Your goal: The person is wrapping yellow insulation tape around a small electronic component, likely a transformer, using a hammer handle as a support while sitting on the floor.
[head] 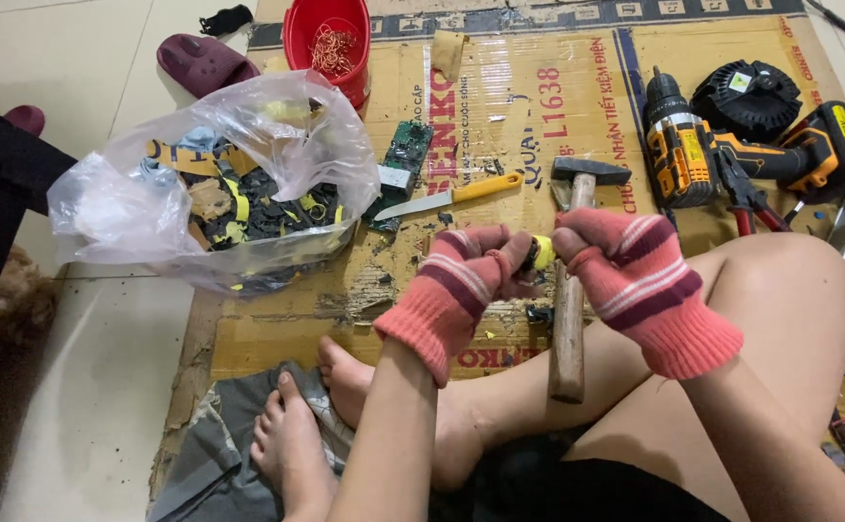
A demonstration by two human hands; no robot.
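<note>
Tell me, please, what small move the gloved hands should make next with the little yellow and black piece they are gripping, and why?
Probably pull the two hands apart to split the piece. The left hand and right hand both pinch the small yellow and black piece between their fingertips, above the cardboard sheet. The hammer and the knife lie unheld, so fingers alone seem to be doing the work.

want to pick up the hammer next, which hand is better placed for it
Right, probably: the right hand sits directly over the hammer handle, while the left hand is further off, pinching the small yellow piece.
</note>
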